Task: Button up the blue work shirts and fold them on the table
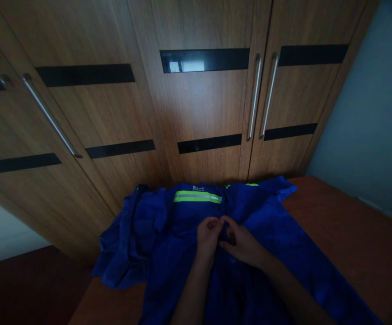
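A blue garment with a yellow-green and silver reflective strip lies spread on a reddish-brown surface. At its middle, just below the strip, my left hand pinches the front edge of the cloth. Close against it on the right, my right hand has its thumb and fingers bent around the same edge. The fingertips of both hands nearly meet. What exactly lies between them is too dark and small to make out.
More blue cloth is bunched at the left of the garment. Behind stands a wooden wardrobe with black strips and metal handles. The reddish-brown surface extends to the right, beside a pale wall.
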Motion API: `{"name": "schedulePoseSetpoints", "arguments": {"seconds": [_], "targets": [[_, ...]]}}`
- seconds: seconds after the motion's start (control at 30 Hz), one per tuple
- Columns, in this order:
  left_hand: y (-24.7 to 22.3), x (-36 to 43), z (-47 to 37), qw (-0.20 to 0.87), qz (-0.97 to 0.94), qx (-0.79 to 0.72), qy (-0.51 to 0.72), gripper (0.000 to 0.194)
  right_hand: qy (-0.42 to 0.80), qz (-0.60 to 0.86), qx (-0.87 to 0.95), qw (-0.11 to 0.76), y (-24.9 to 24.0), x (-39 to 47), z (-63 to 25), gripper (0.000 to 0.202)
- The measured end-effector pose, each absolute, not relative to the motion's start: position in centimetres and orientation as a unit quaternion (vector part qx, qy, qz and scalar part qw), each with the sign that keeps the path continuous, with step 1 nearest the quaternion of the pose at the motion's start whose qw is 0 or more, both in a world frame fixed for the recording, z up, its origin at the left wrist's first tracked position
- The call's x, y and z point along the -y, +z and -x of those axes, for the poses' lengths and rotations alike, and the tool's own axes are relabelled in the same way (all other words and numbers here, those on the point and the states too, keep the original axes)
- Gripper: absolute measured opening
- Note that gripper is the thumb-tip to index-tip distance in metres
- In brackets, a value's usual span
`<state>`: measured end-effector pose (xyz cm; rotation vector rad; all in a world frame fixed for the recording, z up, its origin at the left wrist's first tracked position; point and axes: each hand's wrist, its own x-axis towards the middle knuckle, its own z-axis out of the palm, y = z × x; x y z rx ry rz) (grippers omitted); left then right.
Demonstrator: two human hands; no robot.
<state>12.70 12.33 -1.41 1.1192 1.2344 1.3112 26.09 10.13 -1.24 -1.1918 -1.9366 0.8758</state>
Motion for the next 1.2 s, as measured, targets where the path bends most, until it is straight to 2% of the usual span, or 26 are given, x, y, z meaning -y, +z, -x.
{"name": "schedulePoseSetpoints", "arguments": {"seconds": [0.17, 0.33, 0.53, 0.6, 0.7, 0.8, 0.9, 1.0, 1.1, 1.2], "targets": [[-1.5, -12.2, -12.6, 0.526, -0.419, -0.500, 0.545, 0.022, 0.352, 0.450, 0.718, 0.397, -0.9, -10.8, -26.3, 0.039], [-1.6, -12.2, -13.1, 0.519, -0.427, -0.501, 0.545, 0.013, 0.239, 0.516, 0.714, 0.409, -0.8, -11.2, -26.6, 0.022], [-1.4, -12.3, -13.4, 0.490, -0.468, -0.498, 0.541, 0.009, 0.199, 0.555, 0.712, 0.382, -0.6, -11.0, -27.1, 0.018], [-1.1, -12.2, -13.3, 0.489, -0.480, -0.493, 0.536, 0.009, 0.238, 0.555, 0.685, 0.409, -0.6, -11.2, -27.1, 0.019], [-0.8, -12.1, -13.2, 0.495, -0.498, -0.480, 0.526, 0.009, 0.368, 0.529, 0.604, 0.469, -0.6, -11.5, -27.0, 0.021], [-0.7, -11.9, -13.3, 0.495, -0.515, -0.472, 0.518, 0.008, 0.486, 0.496, 0.529, 0.487, -0.4, -11.6, -27.1, 0.022], [-0.7, -11.7, -13.4, 0.422, -0.575, -0.490, 0.501, 0.005, 0.554, 0.461, 0.512, 0.469, -0.2, -11.5, -27.6, 0.022], [-0.6, -11.4, -13.3, 0.312, -0.666, -0.522, 0.432, 0.012, 0.575, 0.456, 0.528, 0.426, -0.3, -11.4, -28.1, 0.017], [-0.1, -11.1, -12.9, 0.244, -0.735, -0.544, 0.324, 0.017, 0.510, 0.519, 0.584, 0.361, -0.9, -11.9, -28.5, 0.020], [0.8, -10.3, -12.8, 0.181, -0.787, -0.543, 0.230, 0.020, 0.413, 0.575, 0.618, 0.340, -1.3, -12.5, -28.7, 0.035]]}}
